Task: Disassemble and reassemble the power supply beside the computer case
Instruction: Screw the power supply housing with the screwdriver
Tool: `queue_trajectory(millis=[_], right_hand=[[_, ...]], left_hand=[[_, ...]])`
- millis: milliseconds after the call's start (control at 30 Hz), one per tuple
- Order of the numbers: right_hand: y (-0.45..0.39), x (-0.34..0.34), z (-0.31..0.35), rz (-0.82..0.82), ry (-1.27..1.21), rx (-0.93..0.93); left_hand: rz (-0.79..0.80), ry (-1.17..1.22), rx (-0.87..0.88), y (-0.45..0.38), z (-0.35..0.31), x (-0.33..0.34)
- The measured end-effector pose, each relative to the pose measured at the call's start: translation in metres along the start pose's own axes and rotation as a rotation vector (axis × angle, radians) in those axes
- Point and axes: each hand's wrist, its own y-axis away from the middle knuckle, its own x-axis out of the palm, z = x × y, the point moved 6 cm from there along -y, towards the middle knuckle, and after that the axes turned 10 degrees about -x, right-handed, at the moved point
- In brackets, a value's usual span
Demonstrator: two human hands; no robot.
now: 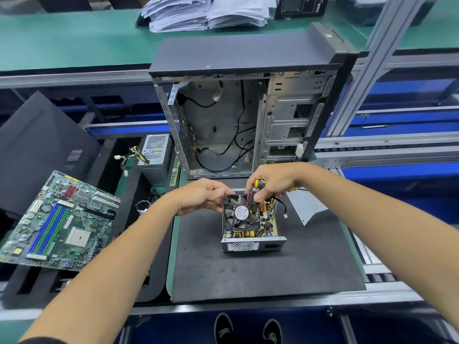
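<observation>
An opened power supply (250,244) sits on a dark foam mat (260,274), its yellow circuit board exposed. A black fan (241,214) lies loose on top of the board, tilted. My left hand (202,196) pinches the fan's far left corner. My right hand (272,181) grips a yellow and black screwdriver (259,183) and also touches the fan's red and black wires at its far right corner. The supply's grey metal cover (306,206) lies on the mat to the right. The open computer case (243,115) stands just behind.
A green motherboard (57,222) lies at the left, a dark side panel (42,150) behind it. A second power supply (155,155) with loose cables stands left of the case. A loose white-plugged wire (283,208) trails right of the supply. Stacked papers (206,11) lie on the far bench.
</observation>
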Motion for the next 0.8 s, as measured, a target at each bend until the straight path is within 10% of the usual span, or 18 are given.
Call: queue_trajectory(millis=[800], right_hand=[[0.027,-0.004,-0.017,0.167,-0.083,0.12]], left_hand=[[-0.143,-0.29,0.067,-0.014,-0.018,-0.015]])
